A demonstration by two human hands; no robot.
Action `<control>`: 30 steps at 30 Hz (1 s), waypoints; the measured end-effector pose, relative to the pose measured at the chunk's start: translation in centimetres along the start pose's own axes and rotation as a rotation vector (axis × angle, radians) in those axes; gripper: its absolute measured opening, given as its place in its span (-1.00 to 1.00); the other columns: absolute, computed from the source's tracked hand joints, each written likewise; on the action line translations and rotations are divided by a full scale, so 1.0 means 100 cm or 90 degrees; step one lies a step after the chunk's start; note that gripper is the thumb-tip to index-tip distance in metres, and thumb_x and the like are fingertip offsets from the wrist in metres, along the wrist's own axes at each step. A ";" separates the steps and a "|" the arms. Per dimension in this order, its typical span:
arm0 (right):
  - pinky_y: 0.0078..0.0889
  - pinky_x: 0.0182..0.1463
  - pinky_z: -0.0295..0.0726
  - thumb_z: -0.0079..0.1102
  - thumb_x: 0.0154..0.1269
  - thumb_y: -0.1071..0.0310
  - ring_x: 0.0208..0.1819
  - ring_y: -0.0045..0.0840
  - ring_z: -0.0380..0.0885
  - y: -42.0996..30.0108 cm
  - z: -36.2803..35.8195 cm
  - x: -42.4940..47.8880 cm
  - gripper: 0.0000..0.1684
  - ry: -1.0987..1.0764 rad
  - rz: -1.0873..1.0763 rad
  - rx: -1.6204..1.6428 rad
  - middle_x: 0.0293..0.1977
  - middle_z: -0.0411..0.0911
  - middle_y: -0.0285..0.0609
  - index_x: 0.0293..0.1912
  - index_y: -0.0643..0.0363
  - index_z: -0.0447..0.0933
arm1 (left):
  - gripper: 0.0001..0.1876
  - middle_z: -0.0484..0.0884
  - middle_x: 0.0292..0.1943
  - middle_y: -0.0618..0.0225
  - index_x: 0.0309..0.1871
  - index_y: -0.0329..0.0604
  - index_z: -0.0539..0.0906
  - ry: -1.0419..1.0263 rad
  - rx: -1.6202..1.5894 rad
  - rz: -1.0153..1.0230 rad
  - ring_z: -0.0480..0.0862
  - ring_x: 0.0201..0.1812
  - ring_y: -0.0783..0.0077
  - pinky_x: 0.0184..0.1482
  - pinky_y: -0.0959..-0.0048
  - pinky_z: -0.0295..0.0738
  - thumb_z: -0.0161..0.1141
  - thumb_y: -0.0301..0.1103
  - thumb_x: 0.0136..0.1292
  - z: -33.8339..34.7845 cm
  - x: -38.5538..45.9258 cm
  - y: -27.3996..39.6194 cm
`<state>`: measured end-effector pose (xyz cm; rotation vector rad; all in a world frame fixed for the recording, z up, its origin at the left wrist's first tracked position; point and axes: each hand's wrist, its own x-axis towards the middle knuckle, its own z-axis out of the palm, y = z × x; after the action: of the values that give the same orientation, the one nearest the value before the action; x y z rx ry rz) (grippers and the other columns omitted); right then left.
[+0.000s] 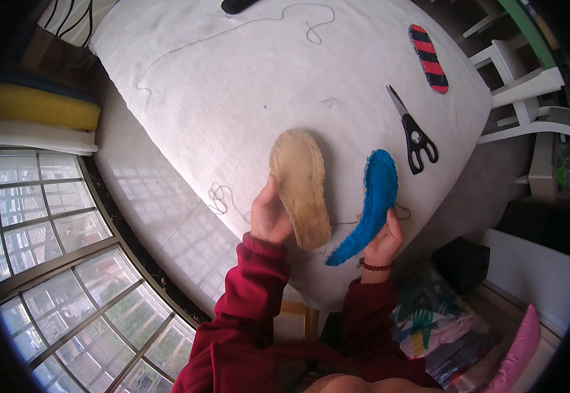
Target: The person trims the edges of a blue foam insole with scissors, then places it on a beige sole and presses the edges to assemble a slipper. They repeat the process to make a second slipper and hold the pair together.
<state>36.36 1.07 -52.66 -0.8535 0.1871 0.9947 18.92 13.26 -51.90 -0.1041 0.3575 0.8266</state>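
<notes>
My left hand (271, 214) grips a tan insole (300, 189) by its left edge, with stitching running around the rim. In my right hand (387, 239) is a bright blue fabric insole (382, 184), curved and tilted, its edge also stitched. The two insoles are held side by side above a white-covered table (226, 98), with a gap between them. A dark thread (344, 223) crosses that gap. Black-handled scissors (416, 140) lie just beyond the blue insole, blades pointing away from me. Past them rests a red and black striped insole (428, 59).
Loose dark thread (221, 196) lies in loops near the table's left edge, and a long strand (206, 37) trails across the far part. A black object (238, 5) sits at the far edge. White chairs (516, 81) stand right; a gridded window (44, 196) is left.
</notes>
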 end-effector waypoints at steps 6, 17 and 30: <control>-0.17 0.01 0.41 -0.01 0.31 0.20 -0.05 -0.27 0.44 -0.001 -0.014 0.003 -0.56 -0.011 0.011 0.063 0.00 0.47 -0.06 0.09 0.23 0.37 | -0.37 0.37 0.20 0.09 0.31 -0.27 0.21 -0.022 0.115 0.043 0.41 0.19 0.12 0.24 0.17 0.32 0.16 -0.49 0.16 -0.002 -0.003 0.009; -0.15 -0.09 0.48 -0.04 0.32 0.16 -0.15 -0.28 0.50 0.000 -0.017 0.004 -0.61 -0.015 0.025 0.067 -0.13 0.55 -0.06 0.00 0.22 0.45 | -0.39 0.43 0.12 0.04 0.27 -0.33 0.23 0.005 0.141 0.047 0.48 0.12 0.07 0.20 0.15 0.38 0.06 -0.67 0.09 0.004 -0.004 0.005; -0.13 -0.08 0.45 -0.04 0.32 0.14 -0.17 -0.28 0.50 0.000 -0.019 0.005 -0.60 -0.033 0.034 0.084 -0.13 0.55 -0.06 -0.02 0.24 0.46 | -0.40 0.39 0.15 -0.01 0.32 -0.17 0.19 -0.066 -0.017 0.059 0.41 0.18 -0.03 0.17 -0.14 0.36 0.01 -0.62 0.18 -0.003 -0.003 0.018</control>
<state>37.13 0.08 -54.20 -0.7052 0.2299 1.0406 17.33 14.16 -52.00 -0.0694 0.2544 0.9244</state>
